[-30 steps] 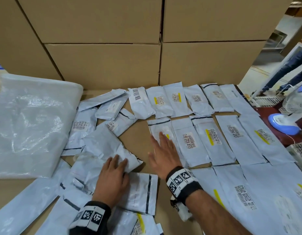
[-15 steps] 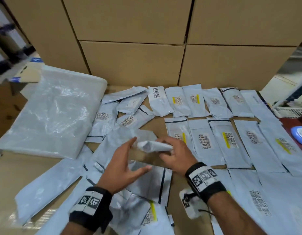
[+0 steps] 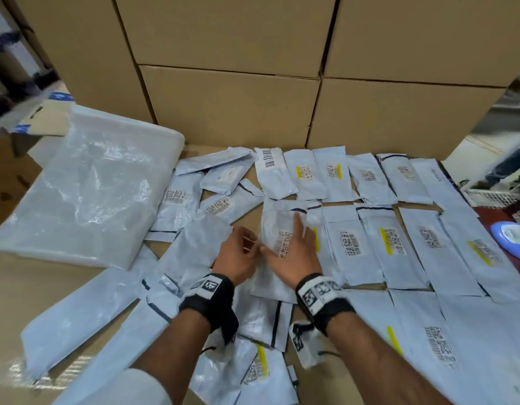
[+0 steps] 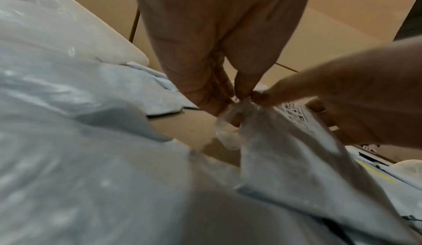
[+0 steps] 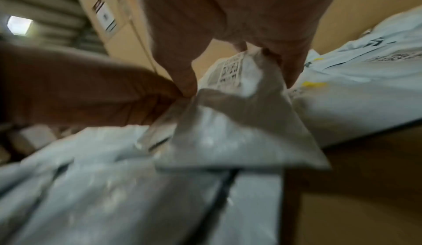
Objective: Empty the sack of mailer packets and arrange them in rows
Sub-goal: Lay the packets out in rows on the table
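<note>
Grey-white plastic, the held mailer packet hangs pinched by the left hand and right hand, which meet at its left edge. Best lower it flat at the middle row's nine-o'clock end, beside the yellow-striped packet; the emptied sack lies at ten o'clock.

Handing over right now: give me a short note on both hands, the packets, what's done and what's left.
Left hand: pinches the held packet at its left edge.
Right hand: holds the same packet, fingers spread over it.
Done: two neat rows of mailer packets lie toward the right; the clear sack lies flat at left.
Left: set this packet at the left end of the second row, then sort the loose pile left and near.
</note>
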